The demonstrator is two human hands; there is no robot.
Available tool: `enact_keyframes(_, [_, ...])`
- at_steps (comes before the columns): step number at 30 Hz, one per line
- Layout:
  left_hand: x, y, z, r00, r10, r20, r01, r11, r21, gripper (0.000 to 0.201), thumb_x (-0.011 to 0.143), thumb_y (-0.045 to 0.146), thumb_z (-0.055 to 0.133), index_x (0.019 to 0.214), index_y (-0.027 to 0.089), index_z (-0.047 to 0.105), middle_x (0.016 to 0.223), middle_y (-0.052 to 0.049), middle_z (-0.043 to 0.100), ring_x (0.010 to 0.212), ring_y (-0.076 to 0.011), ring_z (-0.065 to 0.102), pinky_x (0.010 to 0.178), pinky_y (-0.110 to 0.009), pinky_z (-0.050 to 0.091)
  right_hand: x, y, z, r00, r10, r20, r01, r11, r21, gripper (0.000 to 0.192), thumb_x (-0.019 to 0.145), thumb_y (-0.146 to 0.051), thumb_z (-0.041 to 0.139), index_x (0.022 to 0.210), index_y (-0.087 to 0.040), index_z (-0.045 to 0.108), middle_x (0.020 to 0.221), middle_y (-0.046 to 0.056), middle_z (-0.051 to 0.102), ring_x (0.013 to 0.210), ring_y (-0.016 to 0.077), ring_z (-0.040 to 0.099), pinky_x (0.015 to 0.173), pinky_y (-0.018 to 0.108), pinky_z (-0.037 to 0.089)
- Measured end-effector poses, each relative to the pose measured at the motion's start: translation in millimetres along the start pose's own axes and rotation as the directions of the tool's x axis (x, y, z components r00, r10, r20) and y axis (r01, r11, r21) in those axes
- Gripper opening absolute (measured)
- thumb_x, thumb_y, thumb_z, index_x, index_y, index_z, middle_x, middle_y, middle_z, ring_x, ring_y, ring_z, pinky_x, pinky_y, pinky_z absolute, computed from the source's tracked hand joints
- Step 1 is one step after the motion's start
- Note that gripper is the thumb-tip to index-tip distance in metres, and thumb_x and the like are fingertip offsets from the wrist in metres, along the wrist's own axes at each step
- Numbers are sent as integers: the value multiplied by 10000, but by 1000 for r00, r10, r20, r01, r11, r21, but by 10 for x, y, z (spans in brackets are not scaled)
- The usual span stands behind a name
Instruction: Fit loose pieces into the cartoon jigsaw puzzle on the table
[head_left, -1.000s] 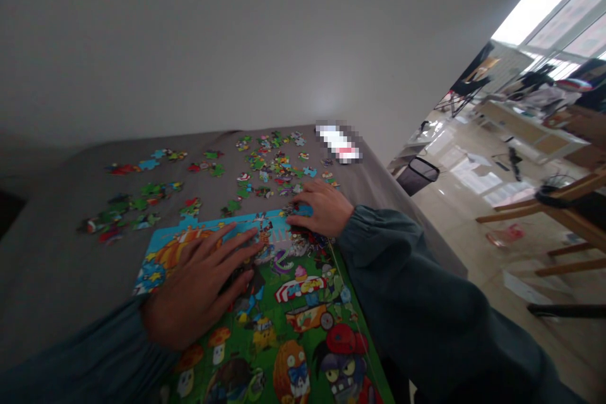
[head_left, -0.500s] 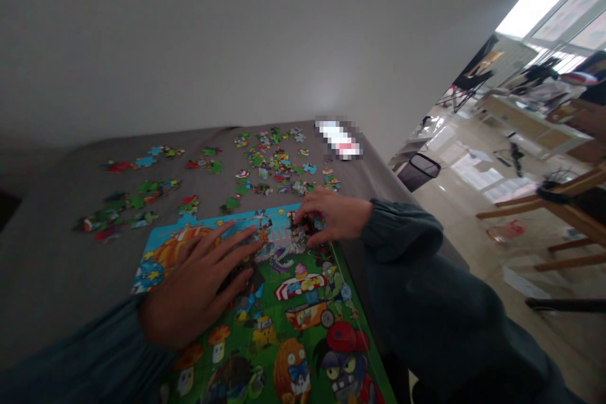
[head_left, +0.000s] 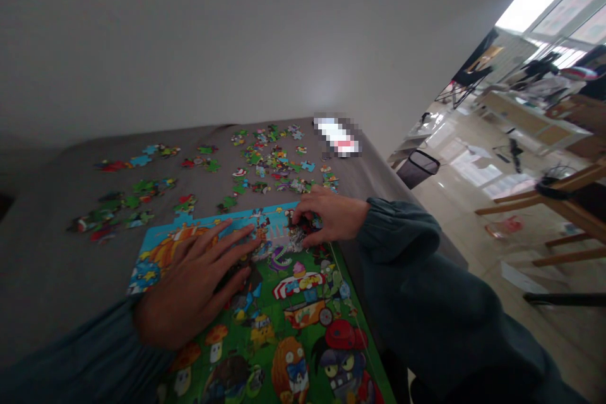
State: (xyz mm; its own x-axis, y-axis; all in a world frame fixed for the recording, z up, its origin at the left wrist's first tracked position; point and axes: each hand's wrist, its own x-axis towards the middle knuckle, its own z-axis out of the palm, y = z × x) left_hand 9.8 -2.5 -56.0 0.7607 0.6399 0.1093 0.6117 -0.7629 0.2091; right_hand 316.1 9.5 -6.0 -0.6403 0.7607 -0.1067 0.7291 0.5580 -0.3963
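A colourful cartoon jigsaw puzzle (head_left: 303, 290) lies on the cloth-covered table, its picture mostly joined. My left hand (head_left: 199, 278) rests flat across its left part, fingers stretched out and spread, and holds nothing. At the upper right corner of the puzzle, my right hand (head_left: 329, 218) is curled, with thumb and fingers bent round a small dark and red puzzle piece (head_left: 307, 222). The fingers partly hide this piece and the corner beneath. A blue piece (head_left: 184, 218) sticks out above the puzzle's upper left edge.
Loose puzzle pieces (head_left: 272, 161) are scattered beyond the puzzle, with more piles (head_left: 118, 202) at the left. A blurred-out phone (head_left: 338, 136) lies near the back right edge. A pale wall stands behind the table. Right of it are a dark mesh bin (head_left: 416, 169) and a wooden chair (head_left: 572, 214).
The view has shifted slightly. Both hands keep nearly the same places on the puzzle, and I see no piece moved.
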Motion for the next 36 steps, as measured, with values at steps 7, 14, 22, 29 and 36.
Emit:
enact_keyframes(7, [2, -4, 7, 1000, -18, 14, 18, 1000, -2, 499, 990, 559, 397, 1483, 485, 391, 1513, 72, 501, 1393, -383, 420, 1122, -710, 256, -25, -3, -17, 999, 3, 49, -3, 1000, 12, 401, 752, -389, 825, 1057, -164, 695, 987, 64, 664, 953, 228, 537, 888, 369, 376])
enact_keyframes(14, [3, -1, -12, 999, -25, 25, 25, 1000, -7, 494, 984, 564, 396, 1474, 496, 398, 1521, 90, 487, 1398, -387, 413, 1111, -726, 262, -49, -14, -33, 995, 13, 100, -15, 1000, 12, 445, 706, -406, 857, 1028, -146, 696, 986, 74, 663, 948, 231, 537, 890, 365, 365])
enact_keyframes(22, [9, 4, -24, 1000, -11, 25, 11, 1000, 1, 499, 994, 547, 371, 1487, 474, 393, 1526, 81, 480, 1396, -406, 411, 1087, -735, 295, -18, -77, -16, 997, -18, 68, 19, 1000, -12, 406, 737, -418, 829, 1015, -156, 693, 971, 77, 655, 944, 236, 519, 866, 359, 367])
enact_keyframes(29, [3, 10, -25, 999, -17, 28, 17, 1000, -3, 505, 991, 548, 379, 1492, 477, 380, 1531, 88, 471, 1399, -397, 411, 1094, -731, 295, -24, -90, -34, 995, -10, 97, 10, 1000, 0, 416, 729, -405, 840, 1015, -140, 694, 966, 74, 658, 931, 226, 531, 887, 371, 367])
enact_keyframes(36, [8, 1, -14, 999, -16, 34, 16, 1000, -8, 492, 989, 547, 388, 1476, 478, 408, 1518, 83, 491, 1399, -395, 412, 1096, -736, 283, -63, -29, -25, 994, -13, 107, 12, 1000, 13, 375, 720, -391, 842, 983, -165, 702, 965, 64, 653, 949, 229, 523, 878, 362, 374])
